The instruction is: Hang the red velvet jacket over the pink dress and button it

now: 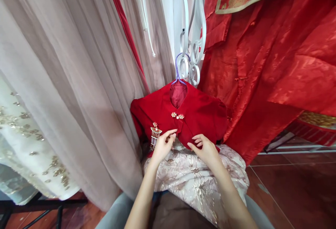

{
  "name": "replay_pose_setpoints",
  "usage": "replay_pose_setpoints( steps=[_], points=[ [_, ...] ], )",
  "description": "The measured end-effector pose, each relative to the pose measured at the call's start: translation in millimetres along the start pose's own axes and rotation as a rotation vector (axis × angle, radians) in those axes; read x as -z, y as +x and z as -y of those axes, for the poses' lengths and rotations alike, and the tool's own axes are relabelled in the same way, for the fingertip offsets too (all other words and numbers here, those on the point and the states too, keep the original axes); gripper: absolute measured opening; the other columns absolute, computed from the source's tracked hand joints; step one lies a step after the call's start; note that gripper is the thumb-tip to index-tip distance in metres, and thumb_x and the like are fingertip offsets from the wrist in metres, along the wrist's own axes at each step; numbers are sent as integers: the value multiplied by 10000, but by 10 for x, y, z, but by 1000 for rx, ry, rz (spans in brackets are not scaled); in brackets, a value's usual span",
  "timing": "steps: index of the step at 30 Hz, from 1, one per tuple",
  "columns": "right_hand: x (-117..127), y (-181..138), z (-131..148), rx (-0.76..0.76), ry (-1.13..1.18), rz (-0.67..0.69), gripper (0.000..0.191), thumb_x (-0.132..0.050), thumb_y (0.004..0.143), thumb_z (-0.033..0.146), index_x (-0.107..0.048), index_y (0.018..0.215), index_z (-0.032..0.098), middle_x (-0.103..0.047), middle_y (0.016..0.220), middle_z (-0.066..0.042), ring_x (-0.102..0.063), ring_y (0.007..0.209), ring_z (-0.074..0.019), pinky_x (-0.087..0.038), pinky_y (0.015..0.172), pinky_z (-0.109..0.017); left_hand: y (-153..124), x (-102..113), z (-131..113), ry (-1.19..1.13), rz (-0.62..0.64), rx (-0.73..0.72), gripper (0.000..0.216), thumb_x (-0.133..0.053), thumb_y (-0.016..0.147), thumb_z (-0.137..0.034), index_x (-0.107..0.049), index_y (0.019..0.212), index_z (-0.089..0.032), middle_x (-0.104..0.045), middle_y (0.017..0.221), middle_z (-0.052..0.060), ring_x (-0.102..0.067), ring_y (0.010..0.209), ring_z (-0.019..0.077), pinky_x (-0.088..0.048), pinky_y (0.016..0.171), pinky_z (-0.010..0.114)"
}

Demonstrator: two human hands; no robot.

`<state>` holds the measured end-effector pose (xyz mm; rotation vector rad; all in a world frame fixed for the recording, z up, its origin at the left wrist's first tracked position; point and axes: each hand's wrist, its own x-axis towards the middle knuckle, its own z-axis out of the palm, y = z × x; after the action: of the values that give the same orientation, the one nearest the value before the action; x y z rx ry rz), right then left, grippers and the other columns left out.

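A short red velvet jacket (202,108) hangs on a purple hanger (177,71). Flower-shaped clasps (177,115) with pearly beads join its front below the neck opening, and a beaded tassel brooch (155,134) sits on its left side. My left hand (165,146) is at the jacket's lower front, its fingertips by the front edge and its thumb slightly apart from the index finger. Over the other front panel is my right hand (206,149), fingers bent and thumb apart. Beneath both hands, a pale shiny floral fabric (194,173) spreads across my lap.
Greyish-pink sheer drapery (86,82) falls at the left, beside a white garment with gold appliqués (31,141). White scrolled metalwork (194,47) rises behind the hanger. Large red satin garments (252,64) hang at the right above the red tiled floor (301,187). Black metal legs (60,215) stand lower left.
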<state>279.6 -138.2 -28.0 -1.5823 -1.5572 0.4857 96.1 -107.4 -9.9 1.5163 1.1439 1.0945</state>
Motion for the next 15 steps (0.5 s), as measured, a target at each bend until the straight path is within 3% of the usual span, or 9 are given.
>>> replay_pose_setpoints(
  steps=[3,6,10,13,15],
  points=[
    [-124,-32,-39,18,-106,-12,156,-654,715,301,-626,845,218,-625,822,-36,-638,737,-198,-509,651,-305,-93,-149,214,49,-14,-6,518,-502,847,-356,-491,1328,-163,-589,765,18,-552,602,125,-520,529,259],
    [-190,-26,-12,39,-77,15,103,-600,756,294,-640,811,216,-612,756,-25,-616,658,-177,-509,638,-302,-161,-247,304,297,-209,-158,525,-542,840,-319,-467,1347,-206,-567,854,35,-573,749,158,-521,682,305],
    [-242,-27,58,35,201,135,210,-544,814,378,-645,856,198,-674,745,-35,-636,606,-160,-533,616,-285,-108,-244,261,640,-485,-340,343,-578,835,-310,-598,1162,-208,-538,943,70,-549,910,209,-481,800,347],
    [-346,-13,95,-25,360,198,353,-484,850,418,-611,1079,181,-711,802,-46,-666,577,-159,-549,561,-276,-22,-195,234,689,-521,-433,121,-578,824,-238,-643,920,-204,-570,947,63,-542,914,204,-463,818,334],
    [-437,27,112,-11,356,163,399,-471,858,401,-561,1172,171,-717,854,-56,-682,602,-166,-553,568,-281,-5,-167,244,661,-540,-450,45,-585,798,-189,-618,825,-201,-597,935,49,-547,919,200,-451,842,336]
  ],
)
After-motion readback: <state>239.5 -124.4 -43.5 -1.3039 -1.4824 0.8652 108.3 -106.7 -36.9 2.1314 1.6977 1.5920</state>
